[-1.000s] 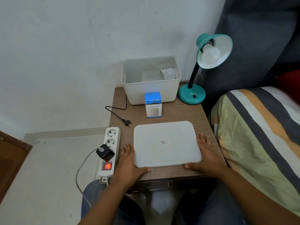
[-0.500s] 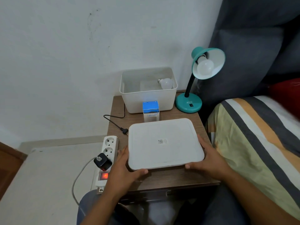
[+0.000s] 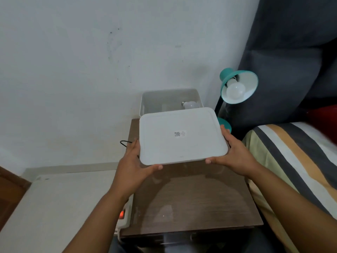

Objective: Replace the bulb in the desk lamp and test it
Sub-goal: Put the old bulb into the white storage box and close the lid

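Power strip (image 3: 123,219) hangs off the table's left edge, red switch lit; a black cord (image 3: 125,142) loops at the left edge farther back.

Left hand (image 3: 131,164) grips the lid (image 3: 182,136) at its near-left corner, thumb curled under the near rim, fingers along the left side. Right hand (image 3: 235,155) holds the near-right corner the same way. Lid is raised clear of the wooden table (image 3: 191,198), tilted, its far edge overlapping the open white bin (image 3: 145,101) at the table's back edge.

Spare bulb (image 3: 190,105) lies inside the bin, right side. Desk lamp (image 3: 237,86) stands at the back-right corner, a bulb seated in its shade, unlit.

Risks, as judged: the lid is smooth, thin plastic held only at two corners, so a slack grip could let it slide. Swung right, its far corner could clip the lamp's thin stem and tip it. The strip looks live; plugging in before the swap would be unsafe.

Materials: lid matte white, rounded rectangle, raised rim, small printed sticker at centre. Bin translucent-white, rounded walls. Lamp glossy teal, domed shade, round base. Table dark wood-grain laminate, faintly reflective.
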The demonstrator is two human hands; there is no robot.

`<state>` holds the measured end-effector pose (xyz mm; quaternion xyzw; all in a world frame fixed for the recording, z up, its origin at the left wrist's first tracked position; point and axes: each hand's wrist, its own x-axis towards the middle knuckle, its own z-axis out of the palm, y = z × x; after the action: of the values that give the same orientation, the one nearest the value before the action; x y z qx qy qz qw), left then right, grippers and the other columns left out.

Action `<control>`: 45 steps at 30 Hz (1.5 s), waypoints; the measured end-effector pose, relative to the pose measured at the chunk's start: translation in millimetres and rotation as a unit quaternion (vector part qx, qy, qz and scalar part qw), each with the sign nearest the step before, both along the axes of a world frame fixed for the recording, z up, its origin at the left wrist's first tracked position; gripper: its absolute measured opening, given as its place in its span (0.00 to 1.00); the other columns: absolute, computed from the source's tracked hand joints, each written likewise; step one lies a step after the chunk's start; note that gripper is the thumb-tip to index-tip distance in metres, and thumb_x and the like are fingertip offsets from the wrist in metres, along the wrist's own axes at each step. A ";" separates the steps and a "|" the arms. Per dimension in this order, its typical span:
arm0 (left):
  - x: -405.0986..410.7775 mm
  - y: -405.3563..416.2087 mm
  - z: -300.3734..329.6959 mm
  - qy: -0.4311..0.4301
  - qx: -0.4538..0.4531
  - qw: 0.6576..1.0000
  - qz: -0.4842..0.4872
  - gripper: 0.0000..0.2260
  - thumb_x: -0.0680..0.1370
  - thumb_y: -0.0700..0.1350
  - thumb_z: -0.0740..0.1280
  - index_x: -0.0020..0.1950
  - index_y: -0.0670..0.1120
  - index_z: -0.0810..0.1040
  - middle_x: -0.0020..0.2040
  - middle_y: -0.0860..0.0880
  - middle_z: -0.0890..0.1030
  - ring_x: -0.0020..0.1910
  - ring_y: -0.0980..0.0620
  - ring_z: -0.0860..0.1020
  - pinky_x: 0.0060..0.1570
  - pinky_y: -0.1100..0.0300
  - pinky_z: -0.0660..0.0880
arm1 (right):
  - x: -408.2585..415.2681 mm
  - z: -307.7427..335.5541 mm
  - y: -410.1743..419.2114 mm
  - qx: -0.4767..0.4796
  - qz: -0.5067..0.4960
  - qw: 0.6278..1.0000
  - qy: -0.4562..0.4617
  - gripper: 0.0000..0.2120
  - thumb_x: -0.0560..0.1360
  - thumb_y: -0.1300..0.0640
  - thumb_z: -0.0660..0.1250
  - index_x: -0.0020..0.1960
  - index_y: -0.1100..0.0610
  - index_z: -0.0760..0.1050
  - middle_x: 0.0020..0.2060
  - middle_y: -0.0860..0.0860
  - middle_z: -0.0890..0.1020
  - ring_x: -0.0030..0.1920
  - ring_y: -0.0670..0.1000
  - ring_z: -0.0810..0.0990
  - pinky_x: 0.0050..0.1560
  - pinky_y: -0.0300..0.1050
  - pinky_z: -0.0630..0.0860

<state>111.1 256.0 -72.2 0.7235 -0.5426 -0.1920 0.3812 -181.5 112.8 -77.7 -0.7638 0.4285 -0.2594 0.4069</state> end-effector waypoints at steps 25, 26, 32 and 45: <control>87.3 -166.6 -2.8 0.048 0.034 0.998 -0.004 0.45 0.66 0.59 0.80 0.78 0.61 0.62 0.79 0.57 0.64 0.78 0.57 0.60 0.75 0.48 0.63 | 78.5 -16.8 -166.3 0.031 0.013 0.997 -0.067 0.53 0.58 0.45 0.85 0.77 0.45 0.63 0.65 0.40 0.77 0.65 0.39 0.74 0.65 0.37 0.71; 88.4 -168.4 -3.7 0.052 0.032 0.998 -0.007 0.44 0.66 0.59 0.80 0.77 0.62 0.63 0.78 0.57 0.65 0.77 0.57 0.61 0.75 0.48 0.64 | 79.3 -16.7 -167.5 0.033 0.014 0.997 -0.070 0.52 0.58 0.46 0.85 0.77 0.45 0.64 0.64 0.40 0.78 0.64 0.38 0.75 0.63 0.34 0.72; 89.3 -175.2 -3.3 0.083 0.019 0.996 -0.035 0.33 0.68 0.50 0.81 0.70 0.62 0.73 0.60 0.65 0.81 0.60 0.66 0.77 0.61 0.60 0.76 | 81.2 -15.9 -167.7 0.033 0.012 0.995 -0.093 0.42 0.61 0.56 0.84 0.71 0.46 0.69 0.59 0.40 0.81 0.60 0.36 0.77 0.56 0.28 0.73; 94.6 -175.7 1.9 0.112 0.013 0.992 -0.065 0.32 0.73 0.47 0.78 0.73 0.62 0.70 0.62 0.64 0.80 0.61 0.64 0.78 0.61 0.57 0.77 | 83.2 -14.5 -165.2 0.030 0.015 0.995 -0.092 0.42 0.60 0.49 0.83 0.71 0.45 0.69 0.59 0.39 0.81 0.61 0.38 0.77 0.57 0.29 0.74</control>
<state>205.7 80.3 -70.2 0.6656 -0.5399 -0.3027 0.4170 -98.3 -52.4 -92.2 -0.7307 0.3851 -0.3096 0.4711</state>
